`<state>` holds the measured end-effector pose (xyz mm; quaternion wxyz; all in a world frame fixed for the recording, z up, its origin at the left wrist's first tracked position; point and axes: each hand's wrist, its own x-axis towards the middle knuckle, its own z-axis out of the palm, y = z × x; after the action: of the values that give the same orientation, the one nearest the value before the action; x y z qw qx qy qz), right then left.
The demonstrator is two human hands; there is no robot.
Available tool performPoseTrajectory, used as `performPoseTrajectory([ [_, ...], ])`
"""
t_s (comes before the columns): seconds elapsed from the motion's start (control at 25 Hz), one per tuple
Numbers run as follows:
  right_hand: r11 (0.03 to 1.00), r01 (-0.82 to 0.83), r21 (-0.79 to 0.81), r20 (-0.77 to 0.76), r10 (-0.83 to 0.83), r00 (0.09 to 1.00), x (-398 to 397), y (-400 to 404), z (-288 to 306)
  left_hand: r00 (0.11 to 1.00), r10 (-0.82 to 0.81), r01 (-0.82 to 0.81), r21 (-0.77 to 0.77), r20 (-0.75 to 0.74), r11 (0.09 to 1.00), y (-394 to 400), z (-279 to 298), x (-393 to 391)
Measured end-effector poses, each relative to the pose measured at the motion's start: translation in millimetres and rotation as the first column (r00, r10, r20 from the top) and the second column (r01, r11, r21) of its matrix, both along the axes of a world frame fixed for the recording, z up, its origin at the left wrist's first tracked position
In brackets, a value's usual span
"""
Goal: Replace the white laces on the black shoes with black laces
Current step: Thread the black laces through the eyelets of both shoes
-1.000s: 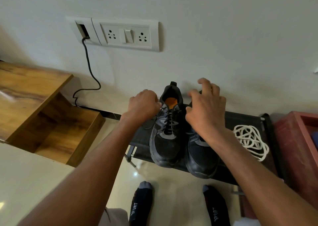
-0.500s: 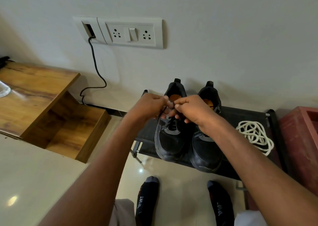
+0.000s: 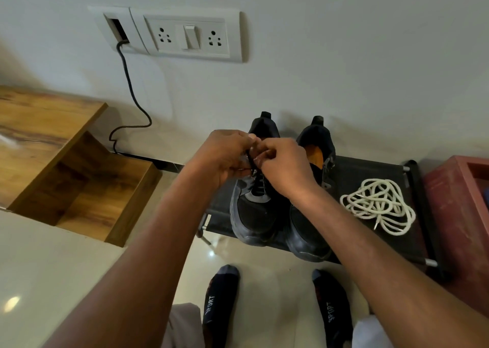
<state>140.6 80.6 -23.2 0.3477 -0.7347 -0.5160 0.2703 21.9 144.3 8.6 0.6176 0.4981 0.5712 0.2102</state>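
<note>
Both hands, the left hand (image 3: 225, 154) and right hand (image 3: 284, 167), pinched the black lace (image 3: 250, 162) above the left shoe (image 3: 255, 204) on the rack (image 3: 370, 170), where a loose knot could slip; the white laces (image 3: 378, 206) lay beside.

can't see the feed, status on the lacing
Left hand and right hand pinching black lace over left shoe. White laces off, piled on rack. Nothing blocking.
</note>
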Motion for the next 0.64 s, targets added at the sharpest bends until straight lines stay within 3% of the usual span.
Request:
performPoseTrajectory([
  [0.08,0.987,0.146,-0.062,-0.266,-0.158,0.951,-2,5,3,1.000,0.008,-0.008,0.024,-0.009,1.000,0,2,-3],
  [0.16,0.959,0.180,-0.218,-0.505,-0.269,0.820,-1,8,7,0.997,-0.074,0.075,0.063,-0.021,0.995,0,5,-8],
  [0.28,0.922,0.118,-0.369,-0.704,-0.359,0.613,-1,6,9,0.954,-0.266,0.284,0.137,-0.135,0.949,1,9,-18],
  [0.36,0.927,0.116,-0.356,-0.765,-0.360,0.534,0,7,6,0.948,-0.276,0.300,0.153,-0.159,0.941,4,9,-22],
  [0.48,0.933,0.239,-0.269,-0.738,-0.359,0.571,1,3,12,0.976,-0.135,0.177,0.259,-0.171,0.950,9,7,-23],
  [0.64,0.934,0.147,-0.325,-0.713,-0.344,0.611,3,-4,14,0.993,-0.091,0.080,0.148,0.071,0.986,5,10,-11],
])
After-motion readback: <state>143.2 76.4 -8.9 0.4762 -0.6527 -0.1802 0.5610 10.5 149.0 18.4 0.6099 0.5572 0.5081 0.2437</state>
